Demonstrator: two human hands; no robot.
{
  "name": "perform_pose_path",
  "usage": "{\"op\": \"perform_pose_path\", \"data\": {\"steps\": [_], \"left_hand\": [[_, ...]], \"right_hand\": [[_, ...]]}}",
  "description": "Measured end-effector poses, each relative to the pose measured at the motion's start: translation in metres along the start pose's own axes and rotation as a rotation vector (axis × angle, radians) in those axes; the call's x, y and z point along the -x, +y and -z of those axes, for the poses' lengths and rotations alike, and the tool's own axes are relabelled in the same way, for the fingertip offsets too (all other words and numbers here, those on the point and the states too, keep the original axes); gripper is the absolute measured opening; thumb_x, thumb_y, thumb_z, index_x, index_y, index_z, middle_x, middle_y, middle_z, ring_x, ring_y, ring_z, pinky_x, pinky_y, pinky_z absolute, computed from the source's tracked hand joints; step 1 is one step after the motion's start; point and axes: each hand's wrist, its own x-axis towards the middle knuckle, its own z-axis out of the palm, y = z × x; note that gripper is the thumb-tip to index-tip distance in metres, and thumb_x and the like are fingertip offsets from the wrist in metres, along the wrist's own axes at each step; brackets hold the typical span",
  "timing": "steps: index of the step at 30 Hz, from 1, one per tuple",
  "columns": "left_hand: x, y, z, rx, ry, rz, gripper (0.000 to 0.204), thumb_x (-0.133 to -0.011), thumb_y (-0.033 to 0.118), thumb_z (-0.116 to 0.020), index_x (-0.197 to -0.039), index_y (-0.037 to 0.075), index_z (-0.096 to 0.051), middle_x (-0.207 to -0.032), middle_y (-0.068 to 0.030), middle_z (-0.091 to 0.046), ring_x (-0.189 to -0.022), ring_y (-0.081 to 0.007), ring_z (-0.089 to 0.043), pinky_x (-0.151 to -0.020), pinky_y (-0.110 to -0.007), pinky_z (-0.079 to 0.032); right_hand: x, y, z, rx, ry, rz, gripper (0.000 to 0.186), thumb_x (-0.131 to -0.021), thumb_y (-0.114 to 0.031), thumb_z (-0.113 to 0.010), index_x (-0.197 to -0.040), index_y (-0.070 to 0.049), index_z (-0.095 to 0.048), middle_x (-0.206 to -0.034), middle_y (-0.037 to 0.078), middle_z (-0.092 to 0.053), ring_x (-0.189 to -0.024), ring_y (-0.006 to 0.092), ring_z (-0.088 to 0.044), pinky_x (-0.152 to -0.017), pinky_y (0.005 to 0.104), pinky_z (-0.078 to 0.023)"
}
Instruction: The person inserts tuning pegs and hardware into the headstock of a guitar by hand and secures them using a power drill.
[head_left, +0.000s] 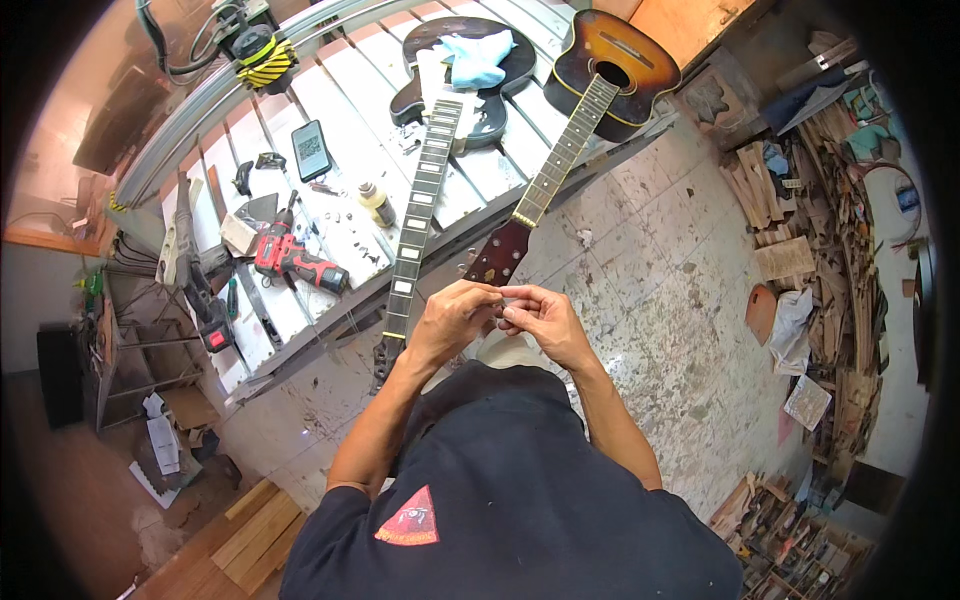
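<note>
My left hand [455,318] and my right hand [548,320] meet in front of my chest, both closed in a pinch. Whatever sits between the fingertips is too small to make out. Just beyond them is the dark red headstock [498,253] of a sunburst acoustic guitar [648,72], whose body rests at the far edge of the slatted table. To its left lies a black electric guitar [518,92], its long fretted neck [424,185] reaching toward my left wrist. A crumpled light-blue cloth [478,60] lies on that guitar's body.
On the white slatted table [350,75] are a red cordless drill [292,260], a phone [311,150], a small bottle [376,203] and a long power tool [190,260]. A machine head [262,58] hangs over its far left. Wood scraps [835,270] are piled along the right.
</note>
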Motion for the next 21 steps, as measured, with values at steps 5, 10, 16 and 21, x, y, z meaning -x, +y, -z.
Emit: {"op": "perform_pose_path", "data": {"steps": [5,10,16,21], "left_hand": [[0.029,0.004,-0.001,0.205,0.175,0.366,0.039,-0.084,-0.001,-0.077,-0.121,0.004,-0.068,-0.109,-0.0115,-0.075,-0.098,-0.0208,-0.074,-0.085,-0.034,-0.059],[0.042,-0.013,-0.006,0.222,0.246,0.579,0.033,-0.091,0.014,-0.072,-0.121,0.000,-0.068,-0.111,-0.0144,-0.074,-0.096,-0.0232,-0.074,-0.085,-0.034,-0.057],[0.023,-0.029,-0.007,0.280,0.241,0.576,0.029,-0.097,0.014,-0.063,-0.122,-0.001,-0.068,-0.110,-0.0136,-0.075,-0.099,-0.0193,-0.071,-0.088,-0.034,-0.054],[-0.001,-0.034,-0.006,0.615,0.257,0.572,0.032,-0.106,0.019,-0.057,-0.127,-0.004,-0.065,-0.114,-0.0108,-0.073,-0.101,-0.0148,-0.068,-0.090,-0.028,-0.055]], "right_hand": [[0.004,0.039,-0.017,-0.097,0.130,-0.030,0.027,-0.099,-0.007,-0.065,-0.123,0.007,-0.063,-0.105,0.015,-0.073,-0.090,0.0166,-0.072,-0.079,0.0272,-0.060],[-0.006,0.065,0.001,-0.065,0.316,-0.067,0.025,-0.098,-0.010,-0.066,-0.118,0.005,-0.066,-0.098,0.012,-0.074,-0.084,0.0142,-0.070,-0.074,0.0271,-0.058],[-0.046,0.028,0.027,0.407,0.168,0.139,0.017,-0.093,-0.008,-0.066,-0.104,0.003,-0.073,-0.082,0.006,-0.072,-0.075,0.0110,-0.066,-0.069,0.0280,-0.055],[-0.073,-0.023,0.013,0.472,0.013,0.097,0.017,-0.096,-0.005,-0.062,-0.106,0.002,-0.074,-0.082,0.007,-0.074,-0.071,0.0107,-0.068,-0.066,0.0283,-0.057]]}}
